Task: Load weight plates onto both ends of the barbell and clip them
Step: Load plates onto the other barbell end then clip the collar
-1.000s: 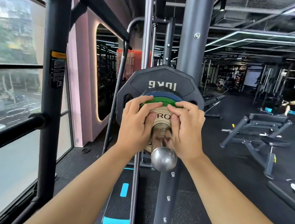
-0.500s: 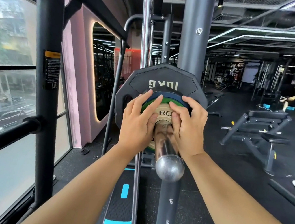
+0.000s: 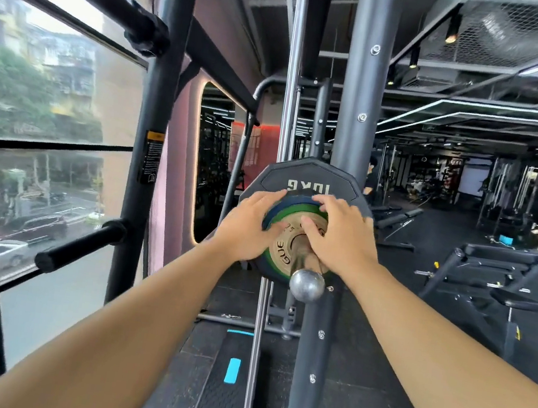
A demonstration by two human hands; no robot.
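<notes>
- Because the plates have to sit tight against one another before a clip goes on, both hands press on the stack at the near end of the barbell [image 3: 306, 285], whose bare sleeve tip points toward the camera.
- Stack order, inner to outer: black plate [image 3: 309, 180] marked 10 kg, blue plate [image 3: 295, 203], green plate [image 3: 281, 216], small gold plate [image 3: 283, 252]. All are threaded on the sleeve, just beside the rack upright [image 3: 354, 129].
- Left hand [image 3: 248, 227]: fingers spread and nearly straight, laid across the left rims of the blue and green plates, thumb toward the gold plate. It encloses nothing.
- Right hand [image 3: 345, 242]: fingers laid over the upper right of the stack, thumb on the gold plate's face close to the sleeve. It also pushes and does not grasp.
- Placing one hand on each side of the sleeve probably keeps the push even, so the plates slide without tilting or binding.
- No clip is visible on the sleeve ahead of the gold plate; clipping appears to be the outstanding step here.
- The far end of the barbell is out of view, so its loading cannot be judged.
</notes>
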